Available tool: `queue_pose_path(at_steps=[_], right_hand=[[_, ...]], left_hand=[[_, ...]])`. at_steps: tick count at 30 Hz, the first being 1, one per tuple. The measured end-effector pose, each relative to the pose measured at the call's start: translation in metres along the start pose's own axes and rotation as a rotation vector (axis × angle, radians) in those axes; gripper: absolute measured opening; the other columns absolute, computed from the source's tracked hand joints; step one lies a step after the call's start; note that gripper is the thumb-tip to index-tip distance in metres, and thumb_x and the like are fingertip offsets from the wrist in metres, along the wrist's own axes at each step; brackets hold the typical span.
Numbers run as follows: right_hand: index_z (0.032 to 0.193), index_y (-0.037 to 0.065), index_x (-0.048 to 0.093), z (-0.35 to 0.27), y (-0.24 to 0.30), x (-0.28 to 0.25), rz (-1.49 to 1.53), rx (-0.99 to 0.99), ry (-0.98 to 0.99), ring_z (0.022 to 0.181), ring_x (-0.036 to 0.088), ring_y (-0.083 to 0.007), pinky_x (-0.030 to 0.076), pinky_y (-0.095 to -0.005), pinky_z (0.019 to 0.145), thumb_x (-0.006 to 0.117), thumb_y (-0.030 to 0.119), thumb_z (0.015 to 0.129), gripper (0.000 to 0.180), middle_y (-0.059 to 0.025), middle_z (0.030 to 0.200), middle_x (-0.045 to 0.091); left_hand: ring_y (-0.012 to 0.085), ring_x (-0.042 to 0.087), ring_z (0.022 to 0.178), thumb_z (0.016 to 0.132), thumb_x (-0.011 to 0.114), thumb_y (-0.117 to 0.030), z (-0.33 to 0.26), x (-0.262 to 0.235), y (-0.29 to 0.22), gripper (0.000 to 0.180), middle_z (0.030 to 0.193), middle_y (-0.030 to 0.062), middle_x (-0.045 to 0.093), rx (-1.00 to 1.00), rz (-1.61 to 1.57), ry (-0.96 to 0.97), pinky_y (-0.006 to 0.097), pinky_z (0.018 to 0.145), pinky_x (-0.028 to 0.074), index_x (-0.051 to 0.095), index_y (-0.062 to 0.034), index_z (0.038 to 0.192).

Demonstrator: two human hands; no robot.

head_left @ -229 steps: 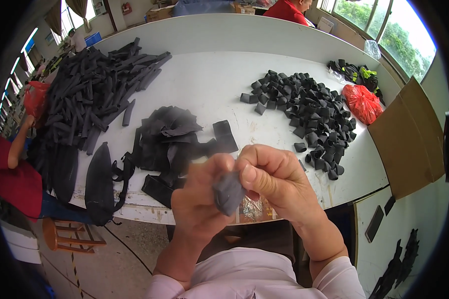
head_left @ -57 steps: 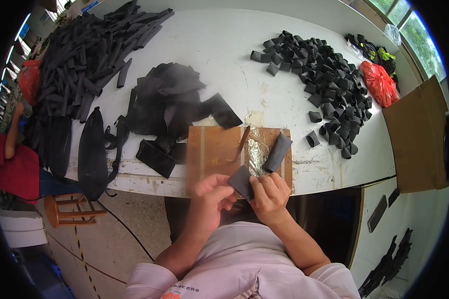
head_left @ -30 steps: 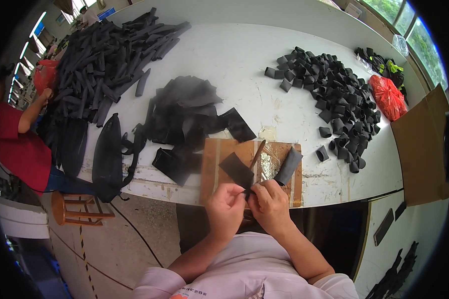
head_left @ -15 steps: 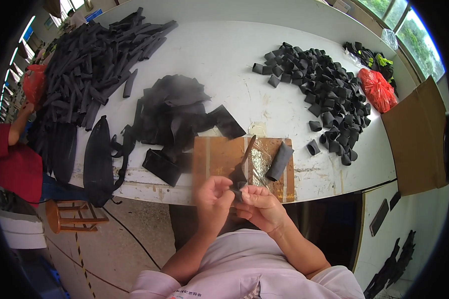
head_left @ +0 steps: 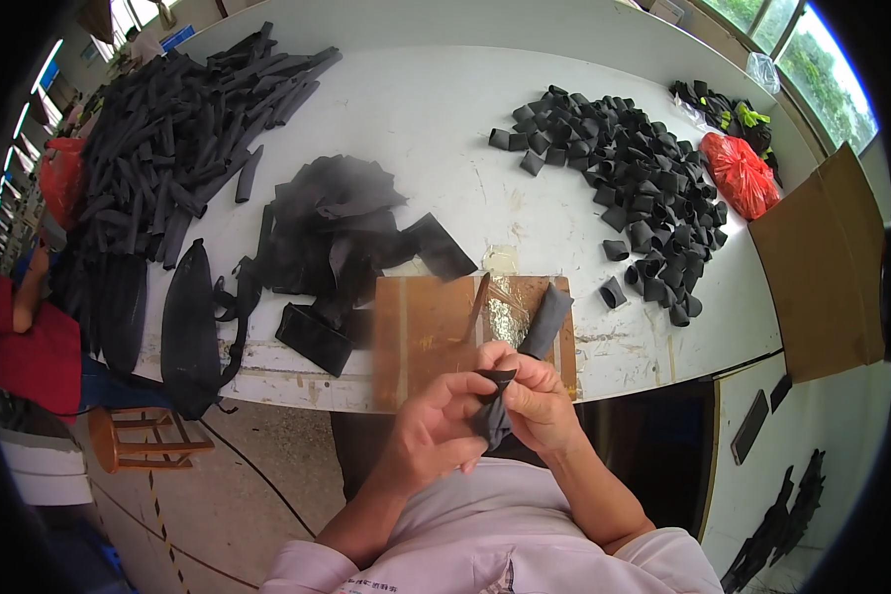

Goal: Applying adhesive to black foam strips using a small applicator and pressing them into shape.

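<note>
Bunched between my hands is a small dark fabric piece [head_left: 492, 423], with a folded edge at its top. My left hand [head_left: 434, 426] pinches it from the left with bent fingers. Gripping the same piece from the right is my right hand [head_left: 540, 404], thumb and fingertips near the top edge. Both hands are at the near edge of a brown wooden board [head_left: 406, 332]. Beyond them a thin pointed brown strip [head_left: 480, 302] rises over the board; its lower end is hidden behind my fingers. A dark fabric tube [head_left: 547, 325] lies on the board's right side.
Flat dark fabric pieces [head_left: 332, 213] are stacked left of the board. Farther left lies a heap of long dark tubes [head_left: 183, 129]; at right, a pile of short dark loops [head_left: 643, 188]. A red bag [head_left: 741, 176] and cardboard [head_left: 822, 277] stand right. Another person's red sleeve [head_left: 30, 346] shows left.
My hands have come closer together and turned. The dark fabric, earlier stretching up along the pointed strip, is now gathered between my fingers, nearer my body. The view has shifted slightly.
</note>
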State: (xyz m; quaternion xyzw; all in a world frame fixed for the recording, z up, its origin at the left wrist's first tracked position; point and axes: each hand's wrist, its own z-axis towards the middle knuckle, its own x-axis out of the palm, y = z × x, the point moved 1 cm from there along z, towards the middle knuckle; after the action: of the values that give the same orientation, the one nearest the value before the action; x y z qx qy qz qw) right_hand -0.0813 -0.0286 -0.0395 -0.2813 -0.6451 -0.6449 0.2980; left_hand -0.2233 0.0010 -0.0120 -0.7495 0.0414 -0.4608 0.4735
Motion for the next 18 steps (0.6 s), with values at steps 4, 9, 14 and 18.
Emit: queue_pose_path(at_steps=[4,9,14,18], right_hand=[[0.076,0.001,0.053,0.008,0.02,0.008,-0.38,-0.188,0.0,0.08,0.047,-0.0112,0.038,-0.0242,0.07,0.056,0.013,0.084,0.015,-0.0032,0.084,0.051],[0.077,0.0,0.051,0.013,0.047,0.04,-1.073,-0.388,-0.056,0.067,0.05,-0.0124,0.041,-0.025,0.057,0.052,0.009,0.085,0.012,-0.0082,0.077,0.051],[0.077,-0.001,0.049,0.029,0.084,0.071,-0.77,-0.183,-0.069,0.064,0.046,-0.0081,0.041,-0.0234,0.056,0.051,0.015,0.087,0.019,-0.004,0.069,0.05],[0.076,0.0,0.051,0.044,0.11,0.099,-0.749,-0.091,0.063,0.064,0.045,-0.0057,0.039,-0.021,0.055,0.052,0.022,0.087,0.025,-0.0009,0.068,0.052]], left_hand=[[0.0087,0.053,0.064,0.077,0.055,0.006,0.008,0.013,0.016,0.024,0.085,0.0066,0.055,0.508,0.68,-0.287,0.02,0.054,0.043,0.051,0.0011,0.1],[0.0103,0.055,0.068,0.081,0.052,0.006,0.023,0.027,-0.006,0.013,0.084,0.0072,0.056,0.684,0.566,-0.418,0.02,0.055,0.044,0.052,0.002,0.093],[0.0051,0.039,0.037,0.08,0.055,0.0,0.036,0.036,-0.055,0.013,0.068,0.0115,0.055,0.404,-0.068,-0.224,0.017,0.033,0.033,0.046,0.0016,0.088],[0.0041,0.029,0.032,0.078,0.044,0.008,0.044,0.042,-0.078,0.024,0.091,0.0241,0.051,0.139,-0.739,0.367,0.018,0.027,0.033,0.037,0.0033,0.1]])
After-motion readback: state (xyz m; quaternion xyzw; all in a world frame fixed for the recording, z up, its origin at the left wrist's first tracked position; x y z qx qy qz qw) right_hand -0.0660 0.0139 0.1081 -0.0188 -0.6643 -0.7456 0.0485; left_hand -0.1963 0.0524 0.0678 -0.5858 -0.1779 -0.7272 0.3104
